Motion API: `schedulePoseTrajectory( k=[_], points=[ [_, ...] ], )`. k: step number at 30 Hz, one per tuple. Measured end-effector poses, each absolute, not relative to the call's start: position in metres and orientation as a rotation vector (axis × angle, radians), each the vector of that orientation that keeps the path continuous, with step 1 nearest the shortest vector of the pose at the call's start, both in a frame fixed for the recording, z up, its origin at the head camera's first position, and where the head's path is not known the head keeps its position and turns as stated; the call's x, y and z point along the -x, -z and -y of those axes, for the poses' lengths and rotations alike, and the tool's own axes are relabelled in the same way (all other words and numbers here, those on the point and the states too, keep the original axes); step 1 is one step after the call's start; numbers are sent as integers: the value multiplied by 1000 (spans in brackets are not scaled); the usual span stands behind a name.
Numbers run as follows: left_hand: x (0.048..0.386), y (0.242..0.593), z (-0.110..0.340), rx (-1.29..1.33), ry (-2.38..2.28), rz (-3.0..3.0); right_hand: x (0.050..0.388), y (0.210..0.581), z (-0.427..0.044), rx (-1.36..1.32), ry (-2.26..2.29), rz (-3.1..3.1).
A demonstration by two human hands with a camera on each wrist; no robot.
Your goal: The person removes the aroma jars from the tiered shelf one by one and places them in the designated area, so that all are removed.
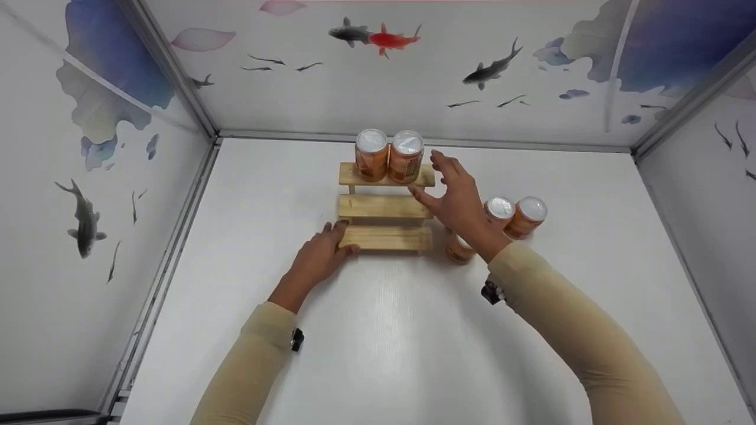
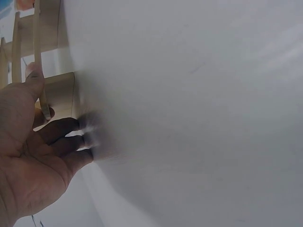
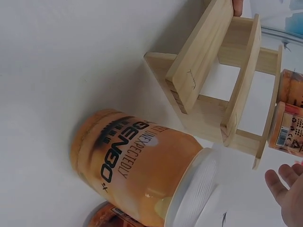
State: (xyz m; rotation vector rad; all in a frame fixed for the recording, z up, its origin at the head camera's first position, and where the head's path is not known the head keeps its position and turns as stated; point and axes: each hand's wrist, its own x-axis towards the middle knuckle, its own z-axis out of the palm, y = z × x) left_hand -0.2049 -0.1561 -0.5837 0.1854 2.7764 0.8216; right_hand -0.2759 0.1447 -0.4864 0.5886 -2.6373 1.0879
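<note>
Head view showed the left hand (image 1: 318, 258) gripping the stepped wooden rack (image 1: 385, 206), presumably steadying it, the right hand (image 1: 458, 202) spread empty beside two far cans (image 1: 405, 158).

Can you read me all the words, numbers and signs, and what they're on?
"BENBO": large, on the pale-lidded orange cylindrical can nearest the right wrist camera.
"EET UNEXPECTEDLY": same can, start unclear.
Characters beside "BENBO": too small.
A barcode and small signs: orange cylindrical can on top of the pale wooden three-step rack; too small to read.
Other cans: unreadable.
</note>
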Motion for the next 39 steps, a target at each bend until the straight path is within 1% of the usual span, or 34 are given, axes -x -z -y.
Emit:
schedulePoseTrajectory(
  k=[25,30,39],
  points=[
    [206,586,156,-175,-840,-2778,301,478,-119,-518,-1176,2652],
    [205,585,156,-204,-837,-2790,306,479,-117,-504,-1200,2634],
    [206,587,156,-178,-836,-2787,312,478,-114,-486,-1209,2618]
  ],
)
